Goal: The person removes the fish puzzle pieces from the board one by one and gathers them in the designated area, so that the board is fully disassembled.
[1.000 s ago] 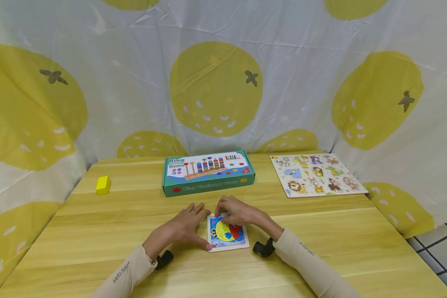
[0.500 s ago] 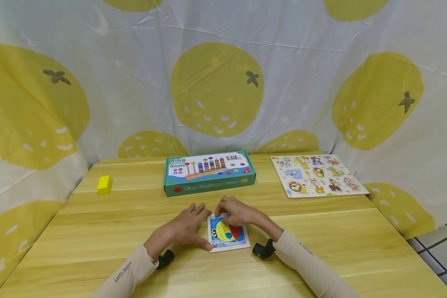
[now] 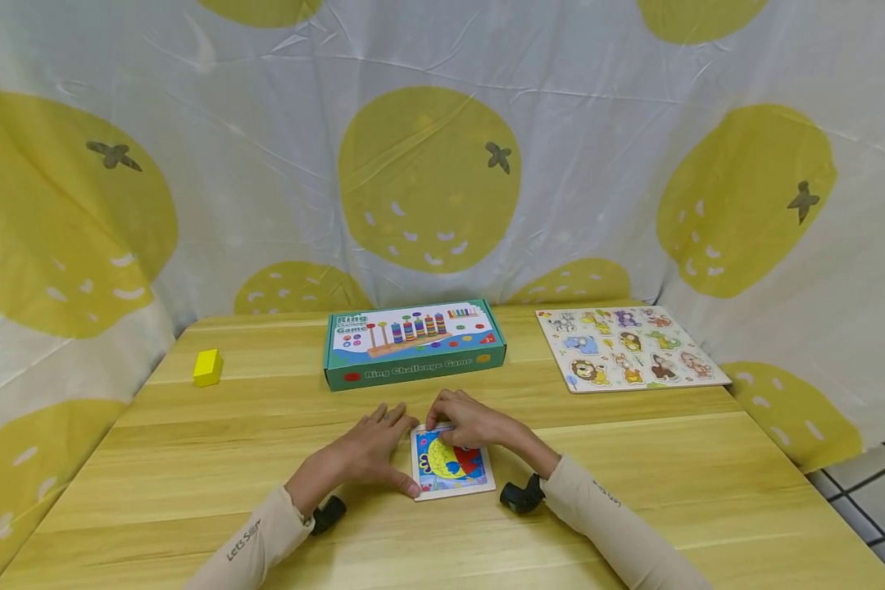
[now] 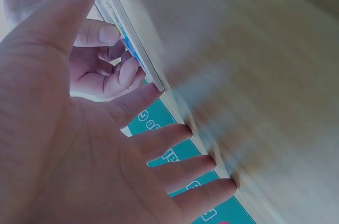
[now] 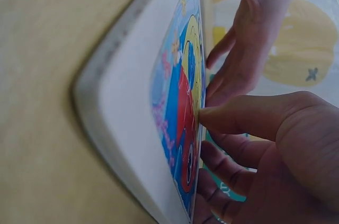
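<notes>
A small square jigsaw puzzle lies flat on the table, with a yellow and red fish in a white border. My left hand is spread out at its left side. Its thumb tip is at the near left corner and its index fingertip at the far left one; the other fingertips rest on the table. Over the puzzle's far part is my right hand, fingers bent, thumb tip down at the picture. Whether it pinches a puzzle piece I cannot tell. Part of the fish is hidden beneath it.
Behind the puzzle stands a green Ring Challenge Game box. An animal puzzle board lies at the back right, a yellow block at the back left. A curtain printed with yellow fruit hangs behind the wooden table.
</notes>
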Tool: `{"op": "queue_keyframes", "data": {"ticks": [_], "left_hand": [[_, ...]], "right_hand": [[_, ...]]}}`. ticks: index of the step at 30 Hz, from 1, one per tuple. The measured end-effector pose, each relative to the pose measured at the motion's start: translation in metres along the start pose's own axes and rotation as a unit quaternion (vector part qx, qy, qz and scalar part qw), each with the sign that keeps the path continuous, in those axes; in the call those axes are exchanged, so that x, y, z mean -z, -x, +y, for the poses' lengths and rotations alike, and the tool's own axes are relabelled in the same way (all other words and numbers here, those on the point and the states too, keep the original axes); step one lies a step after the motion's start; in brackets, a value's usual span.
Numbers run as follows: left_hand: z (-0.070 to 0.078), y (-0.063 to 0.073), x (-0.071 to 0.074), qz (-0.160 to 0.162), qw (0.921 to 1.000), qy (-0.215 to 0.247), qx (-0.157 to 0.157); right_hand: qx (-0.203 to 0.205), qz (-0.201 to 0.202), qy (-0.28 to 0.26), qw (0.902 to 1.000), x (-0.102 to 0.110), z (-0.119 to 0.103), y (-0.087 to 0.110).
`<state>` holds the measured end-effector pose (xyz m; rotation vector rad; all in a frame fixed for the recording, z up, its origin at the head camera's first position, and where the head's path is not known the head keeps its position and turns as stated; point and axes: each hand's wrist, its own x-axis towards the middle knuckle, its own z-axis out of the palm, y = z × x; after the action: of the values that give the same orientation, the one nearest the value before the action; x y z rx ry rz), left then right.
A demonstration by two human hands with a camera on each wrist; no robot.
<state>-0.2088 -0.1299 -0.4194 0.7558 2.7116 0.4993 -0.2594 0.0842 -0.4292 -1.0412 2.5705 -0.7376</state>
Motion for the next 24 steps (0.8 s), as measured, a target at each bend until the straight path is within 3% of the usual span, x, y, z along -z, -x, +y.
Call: {"op": "queue_keyframes", "data": {"ticks": [24], "left_hand": [[-0.0017, -0.0004, -0.0002, 0.000, 1.0000, -0.004, 0.004]], "right_hand": [[0.000, 0.000, -0.015, 0.9999, 0.0011, -0.0013, 0.0009]]}}
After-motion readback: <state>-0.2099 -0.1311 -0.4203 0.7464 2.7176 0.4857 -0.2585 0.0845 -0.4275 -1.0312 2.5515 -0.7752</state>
